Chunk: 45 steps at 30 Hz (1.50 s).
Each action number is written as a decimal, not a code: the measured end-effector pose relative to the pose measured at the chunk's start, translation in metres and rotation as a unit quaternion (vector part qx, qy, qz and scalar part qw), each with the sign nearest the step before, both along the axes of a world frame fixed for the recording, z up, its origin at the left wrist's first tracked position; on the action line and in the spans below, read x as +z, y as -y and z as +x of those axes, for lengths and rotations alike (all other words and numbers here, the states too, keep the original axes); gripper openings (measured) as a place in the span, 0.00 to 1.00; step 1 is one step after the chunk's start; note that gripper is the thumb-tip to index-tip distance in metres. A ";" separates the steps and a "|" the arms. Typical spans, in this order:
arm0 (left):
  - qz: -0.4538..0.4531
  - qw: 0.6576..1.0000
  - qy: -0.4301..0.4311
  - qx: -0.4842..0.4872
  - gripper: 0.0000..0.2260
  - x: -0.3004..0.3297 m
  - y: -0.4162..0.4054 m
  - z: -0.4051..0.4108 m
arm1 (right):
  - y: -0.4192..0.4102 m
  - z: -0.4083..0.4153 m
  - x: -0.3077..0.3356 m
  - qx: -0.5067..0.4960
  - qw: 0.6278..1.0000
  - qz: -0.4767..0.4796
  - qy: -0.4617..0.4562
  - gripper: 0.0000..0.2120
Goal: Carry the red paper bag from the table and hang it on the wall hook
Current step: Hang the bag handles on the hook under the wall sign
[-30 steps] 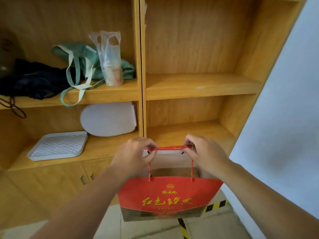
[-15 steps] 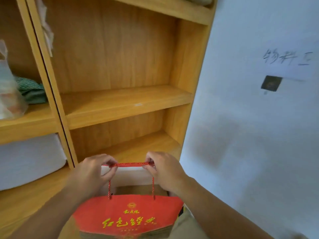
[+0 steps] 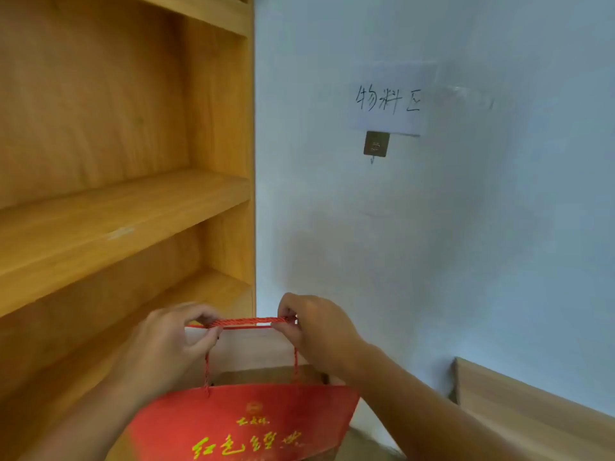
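Note:
The red paper bag (image 3: 246, 424) with yellow lettering hangs low in the middle of the view, its mouth open. Its red rope handles (image 3: 248, 322) are stretched level between my two hands. My left hand (image 3: 169, 347) pinches the handles' left end and my right hand (image 3: 316, 331) pinches the right end. The wall hook (image 3: 376, 145), a small square metal plate with a little prong below it, sits on the pale wall up and to the right of my hands, well above the handles.
A wooden shelf unit (image 3: 133, 207) fills the left side, its right edge close to my hands. A paper label (image 3: 387, 101) with handwriting is taped just above the hook. A wooden board (image 3: 532, 404) leans along the wall at lower right.
The view has swung right from the shelves to the wall; the hook now sits nearer the centre. Both hands keep the same hold on the handles.

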State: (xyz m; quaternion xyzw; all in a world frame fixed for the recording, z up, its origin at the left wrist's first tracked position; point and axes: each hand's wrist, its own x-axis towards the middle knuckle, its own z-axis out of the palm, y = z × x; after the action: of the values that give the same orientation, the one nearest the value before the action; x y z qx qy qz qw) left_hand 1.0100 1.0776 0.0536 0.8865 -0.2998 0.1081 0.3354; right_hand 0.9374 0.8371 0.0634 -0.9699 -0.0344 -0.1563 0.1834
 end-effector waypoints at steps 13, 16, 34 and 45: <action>-0.036 0.986 0.018 -0.164 0.06 0.014 0.079 0.056 | 0.034 -0.028 0.019 -0.167 0.985 -0.026 0.040 0.04; -0.031 0.985 0.013 -0.172 0.05 0.017 0.093 0.057 | 0.041 -0.034 0.019 -0.187 0.981 -0.026 0.050 0.04; -0.141 0.975 0.010 -0.171 0.02 0.117 0.178 0.097 | 0.117 0.017 0.113 -0.229 0.961 0.081 0.136 0.06; -0.154 0.959 0.037 -0.236 0.01 0.155 0.250 0.205 | 0.182 0.105 0.154 -0.264 0.939 0.139 0.168 0.05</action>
State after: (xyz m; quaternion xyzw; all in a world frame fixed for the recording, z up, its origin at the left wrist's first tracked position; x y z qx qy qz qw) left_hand 1.2154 0.8281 0.2085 0.7234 -0.4926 0.1032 0.4727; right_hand 1.0426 0.6555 0.2174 -0.8685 0.2150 -0.3631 0.2599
